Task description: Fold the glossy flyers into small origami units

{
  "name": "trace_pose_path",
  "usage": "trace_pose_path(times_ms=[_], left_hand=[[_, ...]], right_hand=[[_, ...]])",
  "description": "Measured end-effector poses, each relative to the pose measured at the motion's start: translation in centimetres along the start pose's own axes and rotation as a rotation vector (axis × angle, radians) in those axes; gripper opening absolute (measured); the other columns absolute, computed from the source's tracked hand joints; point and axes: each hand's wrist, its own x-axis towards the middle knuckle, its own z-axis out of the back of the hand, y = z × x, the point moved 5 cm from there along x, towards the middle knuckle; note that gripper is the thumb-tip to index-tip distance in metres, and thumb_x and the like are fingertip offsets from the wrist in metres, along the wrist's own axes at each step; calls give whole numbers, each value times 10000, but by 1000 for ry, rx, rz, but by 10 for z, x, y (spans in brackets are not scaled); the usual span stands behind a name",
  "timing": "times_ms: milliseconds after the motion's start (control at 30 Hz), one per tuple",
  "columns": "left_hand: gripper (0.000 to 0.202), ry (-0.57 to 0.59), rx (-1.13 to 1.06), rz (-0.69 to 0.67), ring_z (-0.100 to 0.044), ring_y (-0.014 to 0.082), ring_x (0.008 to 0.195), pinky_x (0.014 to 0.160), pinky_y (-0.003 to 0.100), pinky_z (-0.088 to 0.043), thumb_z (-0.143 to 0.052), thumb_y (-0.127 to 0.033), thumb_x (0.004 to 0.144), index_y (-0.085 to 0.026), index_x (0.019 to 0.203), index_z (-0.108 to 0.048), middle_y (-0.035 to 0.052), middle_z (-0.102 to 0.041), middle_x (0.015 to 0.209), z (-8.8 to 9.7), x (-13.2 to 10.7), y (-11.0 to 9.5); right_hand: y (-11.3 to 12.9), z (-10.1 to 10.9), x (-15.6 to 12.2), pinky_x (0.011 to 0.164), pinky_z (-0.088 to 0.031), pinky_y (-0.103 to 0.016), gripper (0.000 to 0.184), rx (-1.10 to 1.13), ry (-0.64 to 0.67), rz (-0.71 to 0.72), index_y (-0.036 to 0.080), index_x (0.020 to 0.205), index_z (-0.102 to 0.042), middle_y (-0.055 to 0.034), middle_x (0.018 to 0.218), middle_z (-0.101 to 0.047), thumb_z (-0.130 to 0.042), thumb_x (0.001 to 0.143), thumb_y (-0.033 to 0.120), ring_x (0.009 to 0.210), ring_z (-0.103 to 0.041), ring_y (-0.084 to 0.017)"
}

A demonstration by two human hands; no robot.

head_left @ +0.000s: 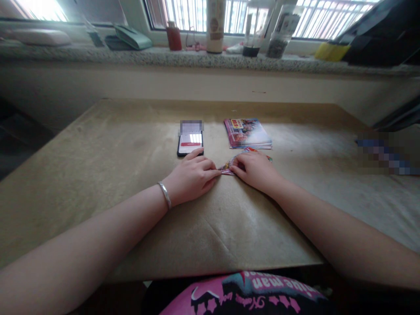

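Observation:
A colourful printed sheet of paper [227,167], seemingly folded, lies on the table between my hands, mostly covered by the right one. My right hand [254,168] has its fingers curled and closed on the sheet, thumb and forefinger at its near part. With fingers stretched out, my left hand [197,174] rests flat, its fingertips touching the sheet's left tip. A silver bangle [164,194] circles the left wrist. Just beyond the left fingers is a phone [190,146] with a lit screen. Behind the right hand sits a stack of printed leaflets [248,133].
The table [114,175] has a beige cover. Along the granite windowsill [183,57] stand a red bottle [173,36], a tall cylinder [215,26], clear containers [278,37] and a yellow object [332,51]. A blurred item lies at the table's right edge.

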Motion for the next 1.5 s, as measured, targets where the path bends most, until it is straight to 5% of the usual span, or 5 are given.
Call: trace_pose_path(times_ms=[900, 1133, 1500], left_hand=[[288, 113, 1, 19, -601, 175, 843, 988, 410, -408, -516, -165, 822, -271, 987, -726, 11, -683, 890, 3, -2, 13], [285, 156, -105, 95, -614, 185, 868, 778, 314, -495, -493, -164, 825, -251, 965, -725, 13, -682, 959, 1, -7, 21], [257, 51, -156, 60, -598, 179, 903, 797, 297, -502, -470, -154, 858, -171, 1054, -635, 53, -672, 1023, -2, -4, 13]], right_hand=[[-3, -1, -2, 708, -373, -312, 202, 40, 6, -22, 203, 735, -625, -54, 827, -705, -562, 840, 364, 808, -609, -213], [-4, -1, -2, 686, -367, -312, 203, 39, 2, -23, 205, 734, -629, -50, 824, -707, -564, 837, 368, 795, -611, -216], [-3, -1, -2, 700, -372, -311, 201, 45, -3, -31, 206, 731, -628, -52, 829, -708, -564, 834, 366, 831, -613, -221]])
